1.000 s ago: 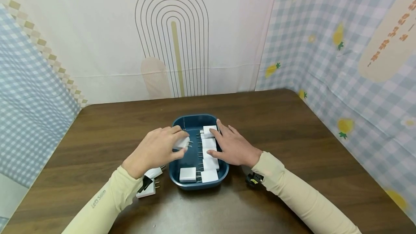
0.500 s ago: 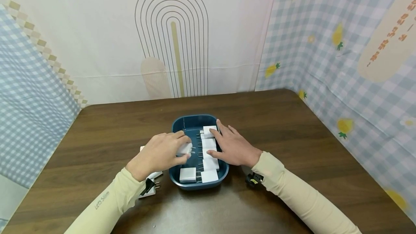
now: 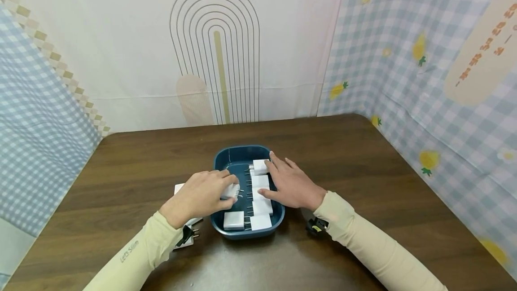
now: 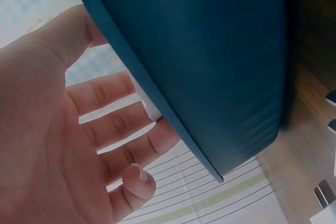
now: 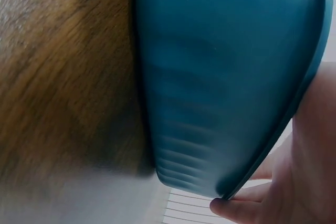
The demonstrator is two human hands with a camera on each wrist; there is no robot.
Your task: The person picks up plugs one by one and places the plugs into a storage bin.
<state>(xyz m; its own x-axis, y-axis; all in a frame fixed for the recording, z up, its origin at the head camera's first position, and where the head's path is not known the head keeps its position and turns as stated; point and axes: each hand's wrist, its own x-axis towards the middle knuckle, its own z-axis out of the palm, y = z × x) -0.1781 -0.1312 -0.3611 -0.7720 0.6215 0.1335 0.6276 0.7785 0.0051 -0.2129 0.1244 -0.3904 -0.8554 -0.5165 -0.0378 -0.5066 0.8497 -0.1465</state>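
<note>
In the head view my left hand (image 3: 198,197) pinches a white plug-in charger (image 3: 231,191) between thumb and fingers, its metal prongs pointing right. That charger is inside the left side of a blue tray (image 3: 241,151). My right hand (image 3: 294,186) lies across the tray's right rim, fingers spread, with the index fingertip at the rearmost charger (image 3: 260,166) and the thumb over a middle charger (image 3: 258,193). Several white chargers form a column along the right side, prongs to the left. In the left wrist view the tray wall (image 4: 210,77) hides most of the held charger.
One more charger (image 3: 234,221) lies at the tray's front left, prongs toward the column's front charger (image 3: 260,222). Left of the tray, other white chargers (image 3: 185,241) lie on the wooden table (image 3: 141,165), partly hidden under my left wrist. Patterned cloths (image 3: 291,48) hang behind and beside the table.
My left hand has moved a little right and toward me, bringing the charger lower into the tray. My right hand keeps its place. The head view has tilted slightly.
</note>
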